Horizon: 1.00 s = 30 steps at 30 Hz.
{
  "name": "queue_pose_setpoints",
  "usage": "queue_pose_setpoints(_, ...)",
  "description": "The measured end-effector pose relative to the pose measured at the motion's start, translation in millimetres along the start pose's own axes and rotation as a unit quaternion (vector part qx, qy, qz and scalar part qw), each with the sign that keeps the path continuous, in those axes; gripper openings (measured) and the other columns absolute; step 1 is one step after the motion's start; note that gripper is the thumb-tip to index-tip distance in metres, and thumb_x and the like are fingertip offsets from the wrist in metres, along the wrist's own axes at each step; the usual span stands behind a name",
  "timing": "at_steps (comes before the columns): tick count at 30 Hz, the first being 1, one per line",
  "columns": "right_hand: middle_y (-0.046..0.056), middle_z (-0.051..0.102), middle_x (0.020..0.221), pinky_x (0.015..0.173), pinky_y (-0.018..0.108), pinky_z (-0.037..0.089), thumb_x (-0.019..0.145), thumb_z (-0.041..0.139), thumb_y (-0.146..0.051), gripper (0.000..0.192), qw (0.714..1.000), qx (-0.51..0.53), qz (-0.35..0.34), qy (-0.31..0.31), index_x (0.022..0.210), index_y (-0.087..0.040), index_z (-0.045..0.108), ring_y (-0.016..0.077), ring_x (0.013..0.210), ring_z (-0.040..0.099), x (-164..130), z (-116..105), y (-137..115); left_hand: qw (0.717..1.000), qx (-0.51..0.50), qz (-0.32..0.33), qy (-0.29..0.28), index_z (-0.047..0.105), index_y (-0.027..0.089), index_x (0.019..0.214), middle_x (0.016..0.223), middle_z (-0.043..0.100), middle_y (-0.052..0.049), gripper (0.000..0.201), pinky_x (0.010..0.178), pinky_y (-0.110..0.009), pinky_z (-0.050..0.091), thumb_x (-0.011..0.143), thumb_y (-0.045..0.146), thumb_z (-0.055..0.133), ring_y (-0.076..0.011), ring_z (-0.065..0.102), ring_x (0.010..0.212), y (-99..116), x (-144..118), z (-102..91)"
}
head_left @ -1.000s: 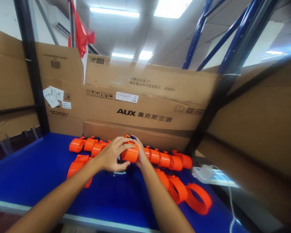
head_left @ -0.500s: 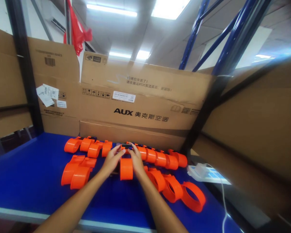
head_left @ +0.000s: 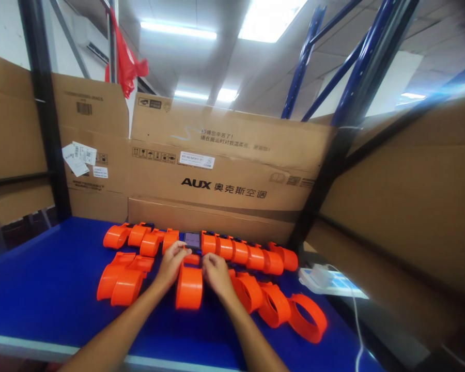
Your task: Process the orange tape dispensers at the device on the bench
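Both hands held an orange ring (head_left: pixel 189 287) standing on the blue table (head_left: pixel 42 274), the left hand (head_left: pixel 171 262) gripping its left top edge, the right hand (head_left: pixel 216 270) its right, fingers curled on it; a small screen (head_left: pixel 192 239) sat just beyond, in the far row of rings (head_left: pixel 240 252)

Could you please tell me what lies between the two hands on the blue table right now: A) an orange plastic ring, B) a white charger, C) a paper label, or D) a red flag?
A: an orange plastic ring rests on the blue table between the left hand and the right hand, both touching its far end.
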State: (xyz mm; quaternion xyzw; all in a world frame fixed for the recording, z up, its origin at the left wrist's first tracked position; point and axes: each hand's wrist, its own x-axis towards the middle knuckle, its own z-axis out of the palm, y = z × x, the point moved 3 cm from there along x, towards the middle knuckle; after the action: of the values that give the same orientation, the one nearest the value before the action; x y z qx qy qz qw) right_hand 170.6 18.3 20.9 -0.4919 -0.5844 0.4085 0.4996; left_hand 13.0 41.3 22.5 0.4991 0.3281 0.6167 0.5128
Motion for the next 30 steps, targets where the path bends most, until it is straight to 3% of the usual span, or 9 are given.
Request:
queue_pose_setpoints(5,-0.008,0.048,0.045,0.031,0.017,0.020,0.074,0.047,-0.038,0.017,0.998,0.046,0.011,-0.036,0.067,-0.022,0.047,0.0067,0.030,0.034,-11.4,1.3,-7.1,1.000,-0.005,0.006,-0.007,0.066,0.020,0.085,0.078,0.064,0.000,0.029,0.074,-0.029,0.045,0.066,0.040,0.074,-0.0209,0.062,0.080,6.1,-7.8,6.0)
queue_pose_setpoints(12,-0.007,0.052,0.045,0.031,0.015,0.021,0.072,0.052,-0.032,0.011,0.993,0.083,0.030,-0.080,0.074,-0.021,0.050,0.0072,0.030,0.039,-22.8,-3.7,-8.9,0.999,0.001,0.027,-0.044,0.066,0.022,0.095,0.081,0.066,-0.001,0.032,0.078,-0.032,0.046,0.068,0.039,0.074,-0.0234,0.063,0.085,-0.9,-6.4,4.3)
queue_pose_setpoints(19,-0.010,0.047,0.043,0.029,0.017,0.024,0.075,0.057,-0.041,0.020,0.998,0.059,0.014,-0.032,0.077,-0.020,0.055,0.0066,0.027,0.036,-16.4,-2.3,0.3,0.999,0.002,0.035,-0.026,0.066,0.020,0.099,0.082,0.068,-0.002,0.038,0.085,-0.034,0.047,0.069,0.041,0.076,-0.0226,0.064,0.084,1.0,-7.9,6.6)
queue_pose_setpoints(25,-0.009,0.046,0.041,0.029,0.019,0.021,0.077,0.058,-0.043,0.022,0.999,0.048,-0.004,0.014,0.076,-0.021,0.058,0.0082,0.028,0.035,-14.4,-4.5,2.6,0.998,-0.048,-0.022,-0.032,0.069,0.018,0.102,0.090,0.072,-0.006,0.046,0.087,-0.036,0.048,0.068,0.048,0.078,-0.0244,0.067,0.089,1.1,-9.6,10.5)
queue_pose_setpoints(30,-0.007,0.045,0.042,0.033,0.021,0.028,0.076,0.059,-0.041,0.020,0.998,0.044,-0.019,0.049,0.068,-0.022,0.057,0.0101,0.033,0.039,-13.1,-4.5,1.1,0.998,-0.042,-0.029,-0.022,0.067,0.017,0.109,0.090,0.073,-0.006,0.053,0.089,-0.036,0.047,0.067,0.046,0.081,-0.0244,0.068,0.089,1.2,-11.9,11.2)
